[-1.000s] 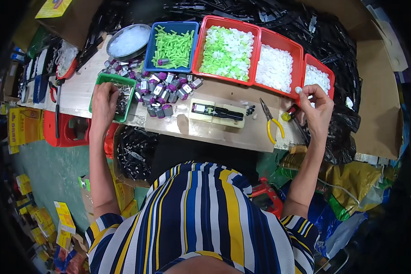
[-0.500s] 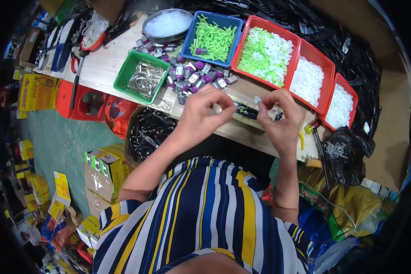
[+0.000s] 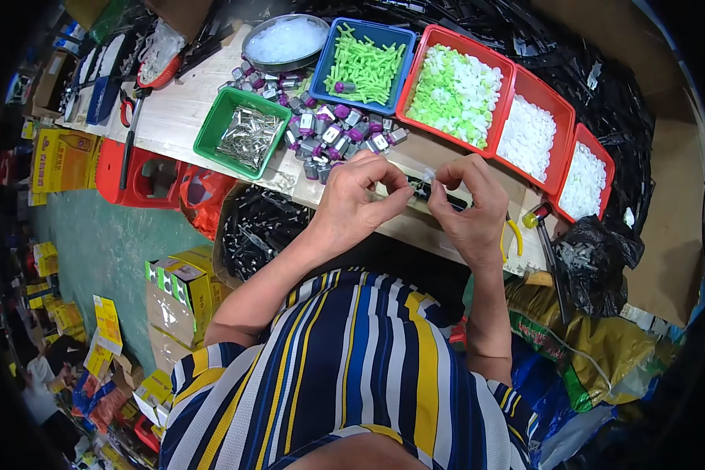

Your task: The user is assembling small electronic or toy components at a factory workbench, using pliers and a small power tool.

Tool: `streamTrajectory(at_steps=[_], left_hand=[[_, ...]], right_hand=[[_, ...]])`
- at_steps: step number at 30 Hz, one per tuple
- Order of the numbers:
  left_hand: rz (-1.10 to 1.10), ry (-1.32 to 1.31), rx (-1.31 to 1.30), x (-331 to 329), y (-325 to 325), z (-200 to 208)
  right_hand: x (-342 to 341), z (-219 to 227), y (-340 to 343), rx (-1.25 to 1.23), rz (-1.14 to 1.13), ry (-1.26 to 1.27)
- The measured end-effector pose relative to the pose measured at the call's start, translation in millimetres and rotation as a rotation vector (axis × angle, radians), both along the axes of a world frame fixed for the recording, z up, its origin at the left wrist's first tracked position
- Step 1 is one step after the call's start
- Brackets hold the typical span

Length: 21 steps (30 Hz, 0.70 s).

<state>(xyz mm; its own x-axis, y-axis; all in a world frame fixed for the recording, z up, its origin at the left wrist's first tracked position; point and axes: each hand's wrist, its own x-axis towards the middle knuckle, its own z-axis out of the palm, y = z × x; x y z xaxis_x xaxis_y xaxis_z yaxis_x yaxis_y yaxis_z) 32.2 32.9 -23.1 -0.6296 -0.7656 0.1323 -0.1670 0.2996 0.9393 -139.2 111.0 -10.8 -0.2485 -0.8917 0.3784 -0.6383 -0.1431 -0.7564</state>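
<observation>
Over the table (image 3: 176, 117), both forearms reach up and inward, elbows bent wide, wrists above the front edge. The left hand (image 3: 356, 196) has its palm turned down and fingers curled, thumb and forefinger arched into a ring with their tips close together; whether anything is caught between them cannot be told. The right hand (image 3: 478, 207) mirrors it, thumb and forefinger pinched on something small.

Just beyond the right knuckles stands a red bin (image 3: 440, 135); a strip of brown board (image 3: 431, 153) separates it from the fingertips. Ahead and left of the left hand is a green bin (image 3: 218, 121) of metal pins, and a pile of small motors (image 3: 333, 133) crowds close to its knuckles. Pliers (image 3: 514, 237) lie just right of the right hand.

Under and between the fingertips sits a cream block (image 3: 417, 205), partly hidden, bearing a black part (image 3: 421, 189). The white piece (image 3: 429, 174) is at the right fingertips, above the black part.
</observation>
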Motion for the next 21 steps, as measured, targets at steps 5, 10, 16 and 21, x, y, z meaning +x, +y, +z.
streamTrajectory(at_steps=[5, 10, 16, 21], left_hand=[[-0.013, 0.014, -0.013, -3.3, 0.7, -3.5], [-0.008, 0.012, -0.003, -4.0, 1.9, -2.9], [-0.002, 0.013, -0.005, -5.4, 1.8, -1.6], [0.005, 0.024, -0.01, -3.5, -0.7, -3.7]], right_hand=[[-2.5, -2.9, 2.1, -0.037, -0.009, 0.104], [-3.4, -5.7, 2.8, -0.063, -0.005, 0.136], [-1.5, -3.2, 2.5, -0.115, 0.014, 0.264], [-0.8, -6.6, 3.2, -0.03, 0.084, 0.01]])
